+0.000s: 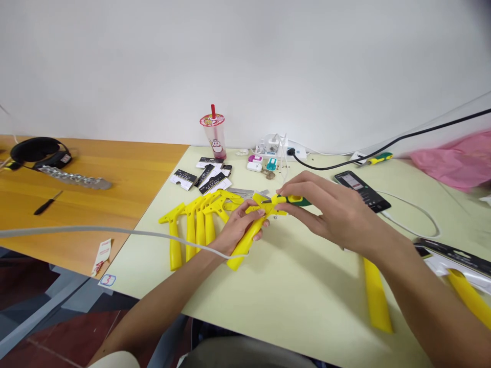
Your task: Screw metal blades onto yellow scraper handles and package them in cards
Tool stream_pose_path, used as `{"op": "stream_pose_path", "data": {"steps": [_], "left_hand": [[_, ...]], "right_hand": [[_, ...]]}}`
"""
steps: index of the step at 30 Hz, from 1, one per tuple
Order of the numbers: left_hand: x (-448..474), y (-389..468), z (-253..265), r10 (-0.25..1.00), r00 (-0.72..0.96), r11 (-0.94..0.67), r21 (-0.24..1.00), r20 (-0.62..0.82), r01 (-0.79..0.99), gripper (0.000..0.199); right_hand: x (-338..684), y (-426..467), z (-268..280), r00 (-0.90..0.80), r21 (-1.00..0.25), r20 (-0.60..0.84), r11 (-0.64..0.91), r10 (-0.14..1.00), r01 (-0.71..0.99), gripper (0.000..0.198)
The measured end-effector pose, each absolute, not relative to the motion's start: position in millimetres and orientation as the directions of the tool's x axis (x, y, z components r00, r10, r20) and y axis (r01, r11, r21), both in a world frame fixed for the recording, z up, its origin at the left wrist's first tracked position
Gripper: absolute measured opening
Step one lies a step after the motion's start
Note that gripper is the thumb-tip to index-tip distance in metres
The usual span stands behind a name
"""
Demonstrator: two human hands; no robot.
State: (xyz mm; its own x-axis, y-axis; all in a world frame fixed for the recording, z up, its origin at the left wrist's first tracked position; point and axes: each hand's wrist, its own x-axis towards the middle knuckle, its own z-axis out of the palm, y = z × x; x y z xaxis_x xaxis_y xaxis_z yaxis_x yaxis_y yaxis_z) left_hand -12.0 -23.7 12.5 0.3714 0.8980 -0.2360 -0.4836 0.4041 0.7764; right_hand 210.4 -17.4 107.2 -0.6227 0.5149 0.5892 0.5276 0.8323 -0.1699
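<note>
My left hand (242, 225) is wrapped round a yellow plastic scraper (245, 245), its handle pointing down toward me and its wide head tilted up. Between the fingers of my right hand (326, 207) is a screwdriver (293, 200) with a yellow and green handle. The screwdriver's tip meets the scraper's head, though the exact contact spot is too small to make out. Several more yellow scraper handles (175, 240) lie side by side left of my left hand. Thin metal blades (245, 192) rest just behind the held scraper.
Black-and-white cards (215, 181) and a drink cup (215, 135) stand behind the handles. A power strip (280, 149), a phone (362, 190) and a pink bag (456, 161) are at the back and right. Another yellow handle (376, 296) lies under my right forearm. A grey cable (153, 233) crosses the view.
</note>
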Motion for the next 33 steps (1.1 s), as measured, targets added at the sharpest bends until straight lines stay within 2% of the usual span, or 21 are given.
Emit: {"op": "stream_pose_path", "data": {"steps": [2, 7, 10, 14, 21, 30, 33], "left_hand": [[-12.9, -23.5, 10.6, 0.896, 0.377, 0.406, 0.772, -0.234, -0.488, 0.049], [-15.2, -20.6, 12.1, 0.885, 0.377, 0.43, 0.794, -0.275, -0.43, 0.049], [-15.3, -19.0, 16.9, 0.881, 0.375, 0.44, 0.791, -0.288, -0.425, 0.051], [-14.3, -18.9, 18.3, 0.874, 0.372, 0.464, 0.768, -0.314, -0.442, 0.052], [-15.1, -18.9, 13.1, 0.889, 0.365, 0.434, 0.768, -0.278, -0.471, 0.049], [-16.7, -14.7, 7.8, 0.911, 0.321, 0.395, 0.765, -0.258, -0.509, 0.051], [-19.3, -12.7, 1.3, 0.911, 0.329, 0.391, 0.772, -0.247, -0.501, 0.051]], "right_hand": [[208.8, -17.1, 106.7, -0.632, -0.138, 0.589, 0.833, 0.504, 0.536, 0.013], [209.9, -13.1, 105.5, -0.635, -0.359, 0.527, 0.825, 0.565, 0.436, 0.039], [212.7, -9.9, 103.8, -0.633, -0.387, 0.551, 0.839, 0.544, 0.384, 0.046], [213.8, -8.8, 102.5, -0.658, -0.356, 0.548, 0.856, 0.516, 0.375, 0.044], [215.7, -8.5, 101.9, -0.656, -0.333, 0.553, 0.858, 0.514, 0.392, 0.039], [216.1, -9.3, 105.8, -0.646, -0.47, 0.466, 0.788, 0.605, 0.398, 0.041], [216.1, -9.7, 107.3, -0.656, -0.484, 0.462, 0.789, 0.597, 0.378, 0.039]]}}
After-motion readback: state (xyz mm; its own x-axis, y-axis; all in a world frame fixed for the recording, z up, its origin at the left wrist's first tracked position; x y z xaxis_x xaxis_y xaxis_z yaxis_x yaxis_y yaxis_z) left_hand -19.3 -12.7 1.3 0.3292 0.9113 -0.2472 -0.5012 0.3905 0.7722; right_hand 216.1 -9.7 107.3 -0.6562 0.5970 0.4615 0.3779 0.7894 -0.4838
